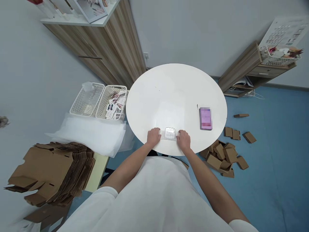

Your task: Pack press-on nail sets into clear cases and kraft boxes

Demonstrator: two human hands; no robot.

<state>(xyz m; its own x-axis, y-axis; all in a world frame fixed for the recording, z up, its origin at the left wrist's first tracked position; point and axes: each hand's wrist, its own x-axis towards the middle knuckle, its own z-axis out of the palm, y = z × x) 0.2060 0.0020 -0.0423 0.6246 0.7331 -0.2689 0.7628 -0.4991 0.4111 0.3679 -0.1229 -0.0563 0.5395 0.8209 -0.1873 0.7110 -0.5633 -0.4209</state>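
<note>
Left hand [154,137]: grip holding translucent wrap [162,134], left end
Right hand [183,140]: grip holding its right end
Clear case [170,133]: between both hands

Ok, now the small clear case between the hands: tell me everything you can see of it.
The small case is roughly rectangular with rounded corners, see-through and plastic-looking. Its upper part catches a glare; pale marks show below, too small to identify. It looks shut and lies flat near the wearer's edge of the white table, on a whitish, filmy strip. The left hand and right hand are at the strip's two ends; neither appears to touch the case.
</note>
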